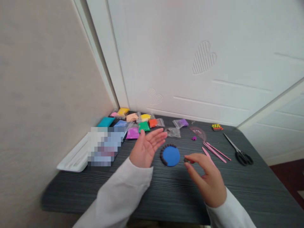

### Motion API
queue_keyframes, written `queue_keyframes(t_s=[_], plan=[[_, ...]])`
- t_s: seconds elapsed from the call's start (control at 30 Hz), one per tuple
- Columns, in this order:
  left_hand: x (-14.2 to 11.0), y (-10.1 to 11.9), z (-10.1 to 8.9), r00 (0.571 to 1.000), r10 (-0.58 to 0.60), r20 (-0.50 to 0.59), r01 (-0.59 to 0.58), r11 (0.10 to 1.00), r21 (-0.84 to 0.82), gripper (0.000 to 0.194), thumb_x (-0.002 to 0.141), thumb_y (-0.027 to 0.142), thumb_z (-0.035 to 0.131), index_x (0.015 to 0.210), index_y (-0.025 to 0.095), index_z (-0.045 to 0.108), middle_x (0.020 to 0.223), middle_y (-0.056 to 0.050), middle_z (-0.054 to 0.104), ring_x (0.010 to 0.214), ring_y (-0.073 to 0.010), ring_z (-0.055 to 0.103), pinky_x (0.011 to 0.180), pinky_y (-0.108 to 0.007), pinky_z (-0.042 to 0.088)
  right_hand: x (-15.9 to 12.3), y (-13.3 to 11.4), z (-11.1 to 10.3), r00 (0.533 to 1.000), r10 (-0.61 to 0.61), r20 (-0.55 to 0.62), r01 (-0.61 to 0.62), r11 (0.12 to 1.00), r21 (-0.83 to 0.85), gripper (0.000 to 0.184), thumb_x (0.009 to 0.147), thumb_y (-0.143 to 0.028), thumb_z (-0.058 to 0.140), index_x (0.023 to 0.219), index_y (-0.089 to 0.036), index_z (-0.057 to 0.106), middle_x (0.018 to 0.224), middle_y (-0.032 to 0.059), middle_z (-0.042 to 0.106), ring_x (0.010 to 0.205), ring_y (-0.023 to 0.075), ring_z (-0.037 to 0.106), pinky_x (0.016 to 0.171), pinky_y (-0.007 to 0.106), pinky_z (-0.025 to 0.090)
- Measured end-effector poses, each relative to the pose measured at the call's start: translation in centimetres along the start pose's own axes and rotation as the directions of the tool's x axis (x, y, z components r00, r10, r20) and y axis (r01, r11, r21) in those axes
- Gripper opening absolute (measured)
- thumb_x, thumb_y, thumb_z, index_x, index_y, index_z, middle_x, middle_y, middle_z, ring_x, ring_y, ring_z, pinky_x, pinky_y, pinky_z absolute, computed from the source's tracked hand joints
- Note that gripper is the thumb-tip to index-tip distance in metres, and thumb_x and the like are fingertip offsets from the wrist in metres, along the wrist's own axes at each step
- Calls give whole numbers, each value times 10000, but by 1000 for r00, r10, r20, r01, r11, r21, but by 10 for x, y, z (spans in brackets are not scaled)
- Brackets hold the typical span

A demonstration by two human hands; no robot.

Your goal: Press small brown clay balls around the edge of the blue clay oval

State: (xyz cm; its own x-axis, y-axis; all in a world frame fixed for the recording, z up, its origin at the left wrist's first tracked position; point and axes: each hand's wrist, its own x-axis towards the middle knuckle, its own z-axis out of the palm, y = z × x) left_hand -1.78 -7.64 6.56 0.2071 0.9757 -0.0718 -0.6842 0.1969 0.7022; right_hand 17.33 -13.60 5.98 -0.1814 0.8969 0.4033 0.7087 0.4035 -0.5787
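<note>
Between my hands on the dark table lies a flat blue clay disc (171,156). A row of small dark clay balls (162,155) runs along its left and upper edge. My right hand (206,178) pinches a small dark piece of clay (186,160) between thumb and forefinger, just right of the disc. My left hand (147,146) is raised left of the disc, palm up and fingers stretched out, holding nothing. Behind it is a clear bag with a little dark clay (174,132).
Packets of coloured clay, among them a green packet (143,126), lie at the back left. A white tray (71,158) stands far left. To the right are pink modelling tools (215,152), a protractor (198,132), black-handled scissors (239,152) and a small yellow-red object (216,127).
</note>
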Motion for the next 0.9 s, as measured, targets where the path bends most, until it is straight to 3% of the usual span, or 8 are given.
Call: queue_keyframes(t_s=[0.07,0.17,0.23,0.33,0.47,0.6,0.73,0.9], plan=[[13,9,-13,996,85,0,-79,928,365,414,723,455,461,927,132,620,931,-115,630,960,-242,532,916,-376,328,4,20,2,997,77,18,-78,997,28,204,761,-270,491,952,-224,548,840,18,590,815,149,533,742,316,417],[28,3,-28,987,49,152,-149,619,771,434,655,358,580,1053,186,565,1005,-95,605,984,-254,513,891,-378,348,14,43,14,989,145,23,-146,988,42,210,763,-284,478,942,-203,553,824,25,592,790,151,542,737,316,427],[37,-10,-34,959,-4,285,-257,421,870,531,625,326,612,1133,220,499,1080,-86,572,1031,-263,481,902,-392,338,22,52,24,989,150,18,-150,987,54,206,758,-283,478,928,-194,553,812,26,592,776,149,541,725,308,430],[48,-27,-37,917,-35,398,-379,242,893,538,645,310,585,1160,208,467,1106,-74,556,1050,-244,466,934,-395,312,34,59,36,988,152,16,-153,985,77,183,746,-267,491,905,-195,544,802,21,586,751,140,531,708,295,427],[58,-30,-45,907,-102,407,-385,188,904,500,741,334,470,1209,183,375,1130,-67,531,1055,-183,464,933,-350,336,39,63,41,972,232,36,-235,965,120,158,724,-246,522,875,-201,509,734,-2,563,684,123,510,654,272,421],[52,-25,-55,833,-190,519,-502,131,855,863,565,448,625,1281,190,219,1245,-88,416,1147,-235,366,977,-398,275,32,59,37,965,248,88,-260,950,171,192,721,-202,534,906,-204,483,781,-2,564,707,112,519,679,265,422],[43,-23,-56,819,-230,525,-541,-5,841,946,495,432,665,1282,186,201,1286,-101,355,1184,-270,301,990,-430,239,24,46,32,965,123,230,-163,973,162,207,720,-158,544,917,-211,506,850,3,587,803,119,527,734,277,413],[41,-21,-54,799,-167,578,-591,-37,806,772,535,444,638,1205,204,337,1270,-94,358,1182,-284,288,981,-456,233,17,35,34,949,-53,311,-8,981,192,237,696,-123,573,920,-190,530,874,16,596,841,136,513,742,319,393]])
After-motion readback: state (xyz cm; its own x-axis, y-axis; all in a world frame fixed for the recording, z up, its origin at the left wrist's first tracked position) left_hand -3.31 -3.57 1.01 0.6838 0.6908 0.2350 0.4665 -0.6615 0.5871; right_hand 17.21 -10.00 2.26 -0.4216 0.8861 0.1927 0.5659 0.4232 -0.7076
